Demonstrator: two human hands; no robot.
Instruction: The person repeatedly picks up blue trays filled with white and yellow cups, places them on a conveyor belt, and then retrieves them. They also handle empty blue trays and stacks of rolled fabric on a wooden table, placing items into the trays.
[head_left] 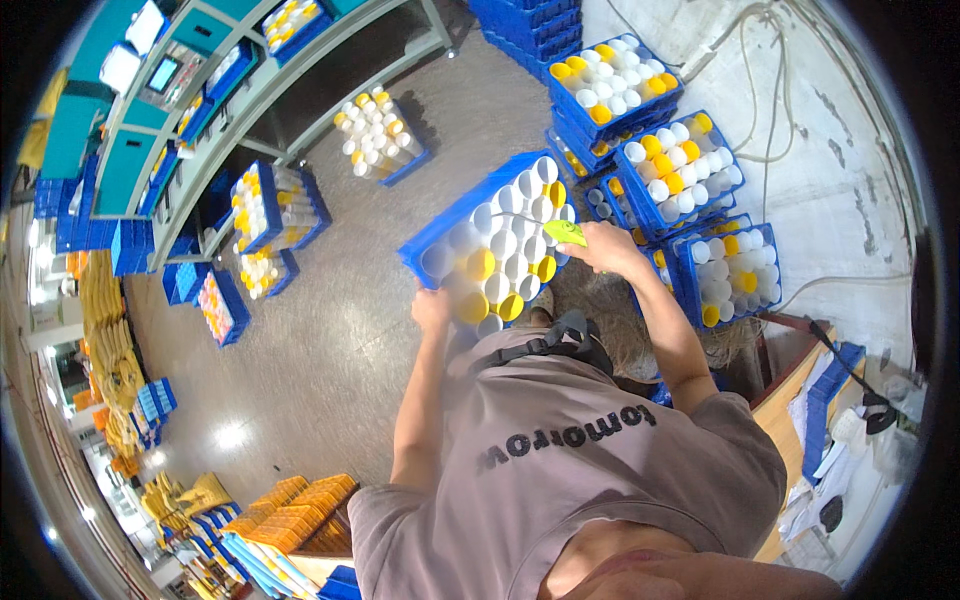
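Observation:
A blue crate (415, 256) filled with white and yellow tubes (503, 243) is tilted in front of my body, its rows of round openings facing me. My left hand (431, 309) is closed on the crate's near left corner. At its right side, my right hand (607, 247) is closed around a tool with a lime-green handle (565, 233). A thin part appears to reach from that handle over the tubes, but its tip is too fine to make out.
Stacked blue crates of tubes (680, 168) stand close on my right along the pale wall. More tube-filled crates (380, 135) sit on the floor ahead and to the left, beside a teal machine (125, 155). Orange crates (290, 512) are behind on the left.

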